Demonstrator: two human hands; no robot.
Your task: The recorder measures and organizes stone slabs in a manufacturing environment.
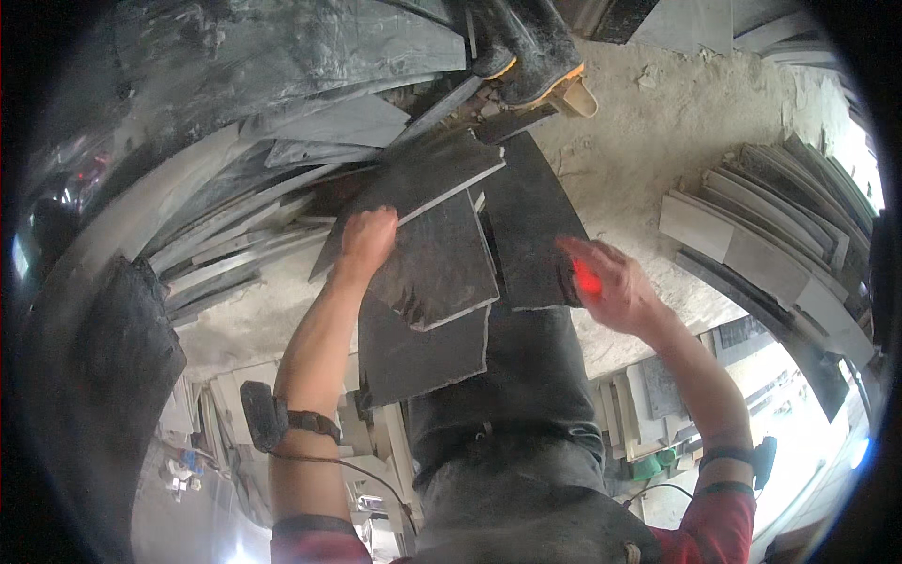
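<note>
My left hand (369,240) is closed on the edge of a dark stone slab (432,179), which lies tilted with a pale broken edge. Beneath it are another dark slab (446,263) and a lower dark piece (423,352) with a rough edge. To the right stands a larger dark slab (536,207). At its lower right edge is my right hand (615,287), fingers stretched out and apart, a red glow on its inner side. Whether it touches that slab I cannot tell.
Stacked slabs line the left (225,244) and the right (780,226). A large grey slab (310,47) covers the upper left. Black rubber boots (531,56) with orange trim are at the top, on the pale rough floor (658,122). My dark apron (507,470) is below.
</note>
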